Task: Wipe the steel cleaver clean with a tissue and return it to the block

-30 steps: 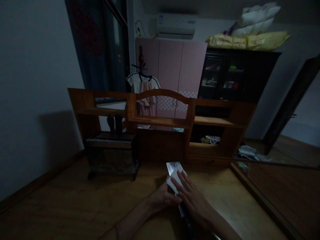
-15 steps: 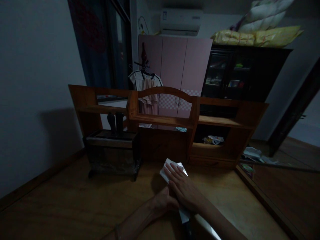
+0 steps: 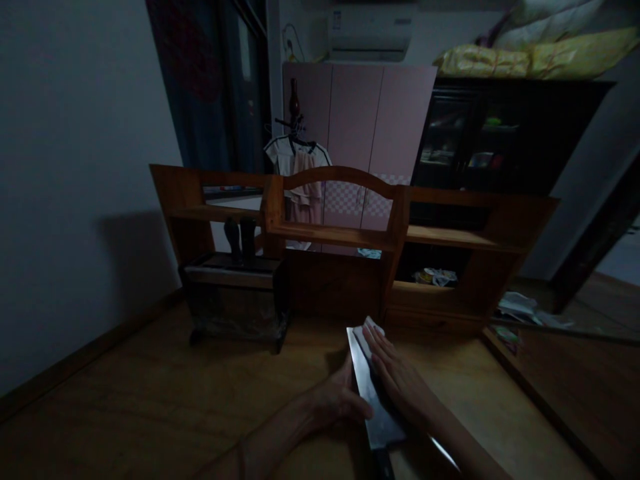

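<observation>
Head view shows me the left hand (image 3: 337, 399) gripping a broad knife (image 3: 374, 393), thumb laid over the blade face and the other fingers mostly hidden behind it. The right hand (image 3: 397, 375) holds a white cloth (image 3: 361, 339) against that same face, fingers stretched nearly flat over it; I can't see its thumb.

What worries me from here is a cut. The blade's heel juts out to the right of the dark handle (image 3: 383, 463), so I judge the edge to be on the right hand's side; a bunched cloth or a sideways slip could put skin on it. With no hand on the handle, pressing hard near the tip might also twist the blade in the left fingers.

The knife lies between the two hands, tip pointing away, touched by the left thumb directly and by the right fingers through the cloth near the far end. Whether it rests on the tabletop (image 3: 200, 413) I can't tell. A bright strip (image 3: 444, 453) shows beside the right forearm, and a knife block (image 3: 233, 310) stands beyond, to the left, before a wooden shelf unit (image 3: 335, 230).
</observation>
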A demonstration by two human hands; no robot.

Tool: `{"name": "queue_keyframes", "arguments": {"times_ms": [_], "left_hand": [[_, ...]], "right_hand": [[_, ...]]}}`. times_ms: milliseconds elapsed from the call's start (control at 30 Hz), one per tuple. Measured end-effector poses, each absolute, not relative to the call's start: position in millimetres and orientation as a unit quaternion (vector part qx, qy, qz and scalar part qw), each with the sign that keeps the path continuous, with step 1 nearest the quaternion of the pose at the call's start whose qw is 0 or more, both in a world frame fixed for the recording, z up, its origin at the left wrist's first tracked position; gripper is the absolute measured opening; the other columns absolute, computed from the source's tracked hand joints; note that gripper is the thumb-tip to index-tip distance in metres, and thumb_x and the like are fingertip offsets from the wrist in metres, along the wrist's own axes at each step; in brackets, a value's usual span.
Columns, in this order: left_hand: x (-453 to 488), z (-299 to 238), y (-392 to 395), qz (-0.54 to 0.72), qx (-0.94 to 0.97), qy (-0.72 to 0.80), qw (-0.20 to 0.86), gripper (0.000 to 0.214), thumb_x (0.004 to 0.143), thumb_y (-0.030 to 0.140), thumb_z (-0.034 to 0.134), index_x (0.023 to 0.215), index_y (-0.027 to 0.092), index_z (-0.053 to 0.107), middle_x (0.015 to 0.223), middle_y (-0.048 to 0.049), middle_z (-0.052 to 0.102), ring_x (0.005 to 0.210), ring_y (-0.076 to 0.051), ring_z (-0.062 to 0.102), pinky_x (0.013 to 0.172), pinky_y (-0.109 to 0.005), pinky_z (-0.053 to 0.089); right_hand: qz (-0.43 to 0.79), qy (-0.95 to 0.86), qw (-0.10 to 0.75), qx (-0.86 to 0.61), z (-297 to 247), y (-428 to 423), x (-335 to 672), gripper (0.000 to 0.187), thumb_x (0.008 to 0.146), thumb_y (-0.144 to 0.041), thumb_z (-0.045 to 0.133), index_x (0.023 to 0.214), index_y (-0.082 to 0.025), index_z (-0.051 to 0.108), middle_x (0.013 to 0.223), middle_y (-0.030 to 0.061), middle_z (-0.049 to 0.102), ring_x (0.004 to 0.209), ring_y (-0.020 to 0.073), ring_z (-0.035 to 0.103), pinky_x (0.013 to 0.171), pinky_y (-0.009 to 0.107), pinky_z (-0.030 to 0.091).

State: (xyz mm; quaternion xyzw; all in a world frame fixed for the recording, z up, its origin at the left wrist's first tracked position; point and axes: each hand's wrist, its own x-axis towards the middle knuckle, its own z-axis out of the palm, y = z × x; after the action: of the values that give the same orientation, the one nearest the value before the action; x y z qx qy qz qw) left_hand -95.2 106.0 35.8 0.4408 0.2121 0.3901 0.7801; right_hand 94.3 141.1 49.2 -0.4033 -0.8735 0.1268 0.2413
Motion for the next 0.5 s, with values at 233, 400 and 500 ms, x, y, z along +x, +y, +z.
{"name": "queue_keyframes", "arguments": {"times_ms": [233,400,500], "left_hand": [[-97,37,106,0.367,0.453,0.214,0.784,0.124,0.055,-0.004,0.078,0.149,0.044,0.014,0.127,-0.0116,0.056,0.094,-0.027,0.066,0.064,-0.029,0.055],[-97,41,105,0.364,0.450,0.236,0.781,0.125,0.054,-0.003,0.078,0.150,0.044,0.012,0.123,-0.0108,0.058,0.089,-0.024,0.066,0.065,-0.029,0.055],[-97,42,105,0.362,0.457,0.236,0.777,0.125,0.054,-0.003,0.078,0.150,0.043,0.012,0.126,-0.0109,0.056,0.096,-0.026,0.065,0.069,-0.029,0.054]], "right_hand": [[0.180,-0.836,0.268,-0.444,38,134,114,0.055,0.102,-0.044,0.025,0.153,-0.027,0.013,0.161,0.0022,0.013,0.147,0.0203,0.014,0.121,0.047,0.018],[0.142,-0.852,0.256,-0.433,40,137,106,0.056,0.102,-0.044,0.026,0.153,-0.027,0.011,0.161,0.0021,0.008,0.148,0.0205,0.009,0.121,0.047,0.016],[0.108,-0.873,0.244,-0.409,46,139,96,0.056,0.102,-0.042,0.025,0.154,-0.026,0.009,0.161,0.0024,0.005,0.148,0.0212,0.007,0.122,0.048,0.015]]}}
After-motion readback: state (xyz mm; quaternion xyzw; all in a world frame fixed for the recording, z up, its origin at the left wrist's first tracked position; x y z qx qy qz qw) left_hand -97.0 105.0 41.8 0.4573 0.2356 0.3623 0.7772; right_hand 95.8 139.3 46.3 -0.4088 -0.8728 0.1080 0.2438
